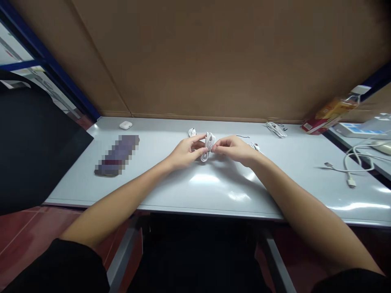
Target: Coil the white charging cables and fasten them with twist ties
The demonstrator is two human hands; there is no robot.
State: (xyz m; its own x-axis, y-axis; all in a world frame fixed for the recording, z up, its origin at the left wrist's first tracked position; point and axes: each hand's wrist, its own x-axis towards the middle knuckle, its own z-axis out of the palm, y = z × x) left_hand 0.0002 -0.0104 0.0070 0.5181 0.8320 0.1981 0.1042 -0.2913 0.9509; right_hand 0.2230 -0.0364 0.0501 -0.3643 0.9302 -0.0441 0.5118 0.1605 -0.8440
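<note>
A coiled white cable (209, 140) is held upright just above the table, gathered in at its waist. My left hand (185, 154) grips it from the left between thumb and fingers. From the right, the fingertips of my right hand (234, 149) are pinched together at the coil's waist. A small dark bit shows there, but what the right fingers hold is too small to make out. Behind my left hand lies another coiled white cable (192, 132). A further white cable (255, 146) is partly hidden behind my right hand.
On the grey table (171, 191) are a white earbud case (125, 125), a blurred-out dark object (117, 154), a thin black strip (243, 136) and a bundled white cable (275, 129). At right, loose cables (357, 162) trail near a tilted bottle (332, 112). A brown partition (214, 61) stands behind.
</note>
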